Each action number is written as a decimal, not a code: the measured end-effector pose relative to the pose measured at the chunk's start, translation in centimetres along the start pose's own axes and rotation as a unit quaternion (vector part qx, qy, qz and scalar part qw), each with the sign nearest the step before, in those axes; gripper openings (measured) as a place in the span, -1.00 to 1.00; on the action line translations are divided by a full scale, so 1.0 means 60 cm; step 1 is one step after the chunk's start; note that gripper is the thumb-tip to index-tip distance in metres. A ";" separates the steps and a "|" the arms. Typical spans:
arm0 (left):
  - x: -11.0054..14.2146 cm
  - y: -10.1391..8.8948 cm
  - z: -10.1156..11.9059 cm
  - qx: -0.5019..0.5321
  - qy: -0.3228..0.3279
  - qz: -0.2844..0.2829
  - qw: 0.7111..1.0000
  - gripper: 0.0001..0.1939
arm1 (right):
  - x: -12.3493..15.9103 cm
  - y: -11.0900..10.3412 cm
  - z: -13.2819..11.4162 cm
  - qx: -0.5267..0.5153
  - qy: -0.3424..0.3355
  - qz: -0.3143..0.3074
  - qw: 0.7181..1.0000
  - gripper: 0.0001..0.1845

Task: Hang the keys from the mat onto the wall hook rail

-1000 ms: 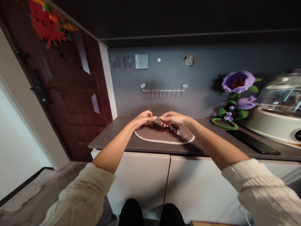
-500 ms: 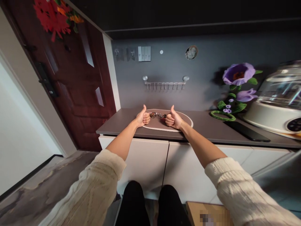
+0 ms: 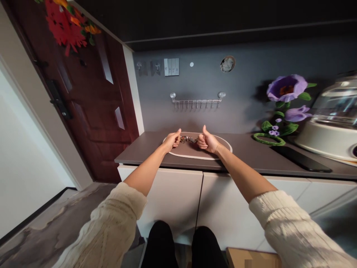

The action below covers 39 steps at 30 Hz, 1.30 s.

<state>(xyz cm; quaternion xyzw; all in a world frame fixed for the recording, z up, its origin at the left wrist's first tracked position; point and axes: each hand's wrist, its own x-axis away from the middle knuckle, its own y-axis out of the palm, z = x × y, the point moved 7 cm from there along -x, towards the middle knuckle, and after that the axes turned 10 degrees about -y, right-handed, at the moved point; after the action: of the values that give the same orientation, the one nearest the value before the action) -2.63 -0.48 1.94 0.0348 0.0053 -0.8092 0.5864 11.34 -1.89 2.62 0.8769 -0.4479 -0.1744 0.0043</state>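
Note:
My left hand is closed just above the left part of an oval brown mat with a pale rim. Its thumb leans inward over the curled fingers. Opposite it, my right hand makes a fist with the thumb pointing up. Between the two hands lies a small cluster of shiny metal pieces, like a key ring with charms, too small to make out fully. The right fist hides its right end. Neither hand shows anything held.
A clear hook rail is fixed to the grey wall behind. Right on the counter are a purple flower ornament, a black phone and a white appliance with a clear top. A cardboard box sits on the floor, below right.
My left hand has turned, its thumb going from upright to leaning inward. My right hand keeps its thumbs-up fist. The whole view has shifted slightly.

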 end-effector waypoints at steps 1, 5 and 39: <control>-0.003 -0.005 0.011 -0.031 0.030 0.034 0.998 -0.52 | -0.005 -0.003 -0.007 0.016 -0.015 0.010 1.000 -0.40; -0.014 -0.011 0.055 -0.181 0.149 0.147 0.961 -0.76 | -0.030 -0.025 -0.038 0.100 -0.086 0.084 0.988 -0.62; -0.028 0.029 0.050 -0.630 0.268 0.146 0.714 -0.76 | -0.066 -0.072 -0.030 0.614 -0.180 0.183 0.747 -0.78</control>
<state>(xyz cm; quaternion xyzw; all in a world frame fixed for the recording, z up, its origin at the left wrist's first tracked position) -0.60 0.41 5.08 -0.1266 0.6661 -0.4791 0.5574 13.12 3.54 4.82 0.5443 -0.6026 -0.0123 -0.5834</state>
